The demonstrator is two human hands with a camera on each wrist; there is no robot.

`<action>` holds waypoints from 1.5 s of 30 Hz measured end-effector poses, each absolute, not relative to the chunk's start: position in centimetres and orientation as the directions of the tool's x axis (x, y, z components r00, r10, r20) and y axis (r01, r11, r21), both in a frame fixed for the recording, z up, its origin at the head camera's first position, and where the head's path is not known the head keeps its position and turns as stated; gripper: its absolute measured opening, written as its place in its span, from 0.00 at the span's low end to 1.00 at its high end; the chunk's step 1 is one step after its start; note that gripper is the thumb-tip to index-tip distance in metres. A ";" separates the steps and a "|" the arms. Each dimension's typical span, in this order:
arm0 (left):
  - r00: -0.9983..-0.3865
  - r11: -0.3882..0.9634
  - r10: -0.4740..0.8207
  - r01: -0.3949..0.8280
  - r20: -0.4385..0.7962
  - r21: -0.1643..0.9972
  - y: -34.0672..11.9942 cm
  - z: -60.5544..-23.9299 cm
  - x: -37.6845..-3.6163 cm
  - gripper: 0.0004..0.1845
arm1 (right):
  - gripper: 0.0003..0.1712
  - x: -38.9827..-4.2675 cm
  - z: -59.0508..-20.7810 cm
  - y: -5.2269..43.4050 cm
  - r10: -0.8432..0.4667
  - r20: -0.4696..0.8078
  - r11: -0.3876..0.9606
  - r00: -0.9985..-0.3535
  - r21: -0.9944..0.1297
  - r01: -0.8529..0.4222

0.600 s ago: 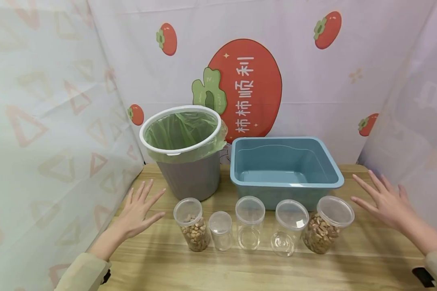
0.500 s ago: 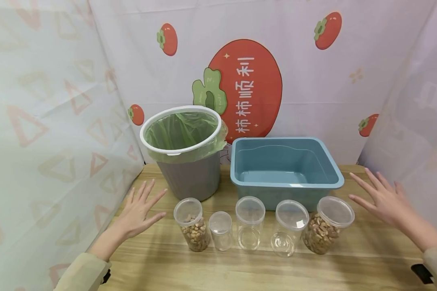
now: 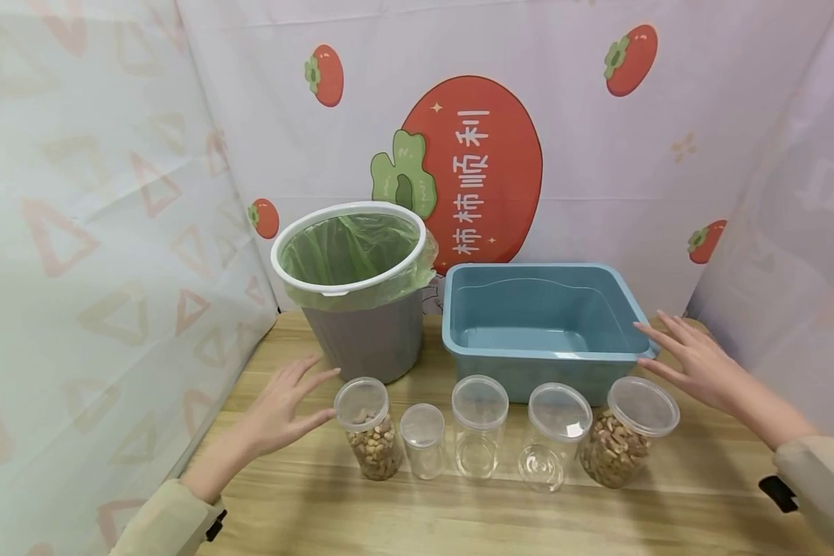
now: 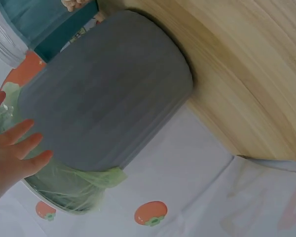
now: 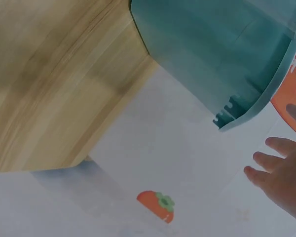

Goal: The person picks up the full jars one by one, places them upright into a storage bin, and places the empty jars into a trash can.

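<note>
My left hand (image 3: 278, 409), fingers spread, hovers just left of a clear lidded jar of nuts (image 3: 374, 440) and holds nothing. Over the right front corner of a blue plastic basin (image 3: 528, 367) is my right hand (image 3: 698, 363), its fingers extended and grasping nothing. Below it stands a wider jar of nuts (image 3: 618, 448) with a translucent lid. Between the two nut jars, in a row, stand a small clear jar (image 3: 424, 444), a taller clear jar (image 3: 478, 425) and another clear jar (image 3: 554, 432), all lidded with no nuts in them.
A grey bin (image 3: 368, 340) with a green liner bag stands at the back left, beside the basin. Printed cloth hangs behind the wooden table (image 3: 472, 525) and along both sides.
My left hand has moved right, closer to the left nut jar. My right hand has moved left and slightly up to the basin's corner. The jars stay in place.
</note>
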State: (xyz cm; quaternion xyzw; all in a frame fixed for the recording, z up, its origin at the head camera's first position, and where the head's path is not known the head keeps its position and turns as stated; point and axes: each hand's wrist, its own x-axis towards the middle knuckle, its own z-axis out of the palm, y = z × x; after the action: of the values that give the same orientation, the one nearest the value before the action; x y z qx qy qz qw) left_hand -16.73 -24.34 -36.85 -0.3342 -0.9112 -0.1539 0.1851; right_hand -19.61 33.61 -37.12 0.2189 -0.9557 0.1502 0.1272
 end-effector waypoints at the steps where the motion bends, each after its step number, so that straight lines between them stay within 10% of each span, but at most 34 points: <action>1: -0.699 0.720 0.558 0.676 0.447 0.159 -24.1 -36.8 -16.7 0.28 | 0.36 -19.7 -37.1 33.4 -0.386 0.306 0.855 -0.871 -0.235 -0.462; 26: -0.654 0.630 0.531 0.730 0.539 0.264 -19.9 -39.7 -16.2 0.26 | 0.13 -20.2 -37.8 32.0 -0.299 0.401 0.878 -0.866 -0.239 -0.414; 45: -0.656 0.613 0.401 0.711 0.639 0.345 -19.0 -38.7 -17.6 0.25 | 0.14 -20.0 -37.9 31.9 -0.275 0.441 0.882 -0.854 -0.238 -0.407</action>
State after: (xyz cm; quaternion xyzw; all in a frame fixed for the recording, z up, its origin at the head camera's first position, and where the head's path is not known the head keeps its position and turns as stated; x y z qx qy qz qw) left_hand -17.64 -19.04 -38.67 -0.3231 -0.8598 -0.2983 0.2596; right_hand -20.00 31.90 -37.95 0.1797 -0.9489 0.1634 0.2013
